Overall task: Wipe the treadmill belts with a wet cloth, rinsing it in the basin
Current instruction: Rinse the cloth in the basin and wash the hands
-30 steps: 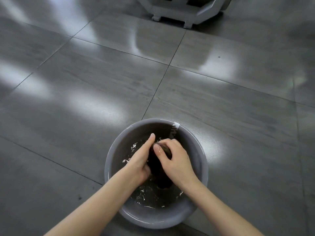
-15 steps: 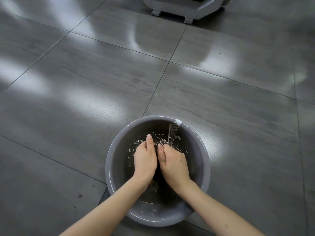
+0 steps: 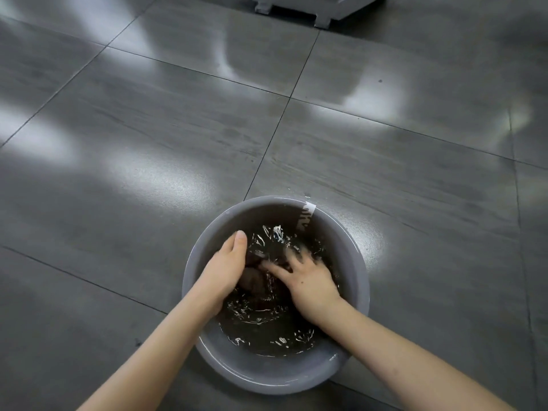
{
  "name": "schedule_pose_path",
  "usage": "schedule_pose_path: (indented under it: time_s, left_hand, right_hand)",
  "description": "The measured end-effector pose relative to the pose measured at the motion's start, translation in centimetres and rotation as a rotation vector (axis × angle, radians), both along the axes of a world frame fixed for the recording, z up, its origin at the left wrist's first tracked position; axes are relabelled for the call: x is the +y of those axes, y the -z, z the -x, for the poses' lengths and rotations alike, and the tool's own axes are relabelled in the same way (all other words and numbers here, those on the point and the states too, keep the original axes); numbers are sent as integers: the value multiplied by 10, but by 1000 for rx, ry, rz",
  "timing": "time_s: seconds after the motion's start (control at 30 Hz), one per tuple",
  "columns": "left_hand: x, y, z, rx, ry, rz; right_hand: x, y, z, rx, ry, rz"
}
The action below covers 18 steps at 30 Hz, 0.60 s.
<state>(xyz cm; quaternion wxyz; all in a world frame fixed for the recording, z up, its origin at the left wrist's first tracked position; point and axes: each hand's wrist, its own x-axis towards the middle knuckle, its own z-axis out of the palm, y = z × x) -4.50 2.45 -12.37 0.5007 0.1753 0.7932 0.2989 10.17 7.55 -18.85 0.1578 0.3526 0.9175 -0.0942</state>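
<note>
**A:** Where's the cloth [image 3: 252, 280] just now?

**B:** Low in the middle of the frame, a dark lump under the water [image 3: 262, 329] in the grey basin [image 3: 268, 381]. It sits between the two hands.

**A:** And how are the hands on it?

**B:** The left hand [image 3: 226, 271] has its fingers curled down round the lump, thumb lying along the top. The right hand [image 3: 310, 281] is spread wide, with the fingers [image 3: 293, 258] splayed over the cloth's right side. Their tips are blurred under the ripples, so I can't tell how hard they press.

**A:** So this is the rinse. How should it be done well?

**B:** I'd anchor with the left and knead with the right. Open the bundle out rather than squeezing a tight ball, since dirt likely sits in the folds. Work near the middle of the basin, because the water is already choppy and could slop over the rim onto the tiled floor [image 3: 148, 149].

**A:** And before lifting out?

**B:** Gather it in both hands and wring it low over the water. It should go damp, not dripping, to the belts. Only a pale machine base [image 3: 324, 8] shows at the top edge of the frame, well apart from the basin.
</note>
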Motion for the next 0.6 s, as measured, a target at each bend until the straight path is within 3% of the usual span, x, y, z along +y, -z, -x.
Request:
schedule_pose_path:
  time_s: [0.1,0.17,0.2,0.33,0.4,0.53,0.6]
  left_hand:
    - [1,-7,-2,-88,-45,26]
    - [1,-10,-5,-132,-95,46]
    - [2,-8,-5,-164,-114,59]
    - [4,-5,-9,-258,-156,107]
    - [7,-4,-9,-335,-194,113]
    - [18,-6,-8,-555,-375,64]
    - [22,-7,-10,-622,-468,3]
  right_hand:
    - [-1,-10,6,83,53,60]
    - [-2,-15,3,194,137,290]
    - [2,-17,4,257,229,311]
    - [9,-15,5,219,332,118]
    - [6,-20,11,433,389,328]
    - [-5,-64,17,1039,707,1048]
    - [-10,-78,17,1149,748,1241]
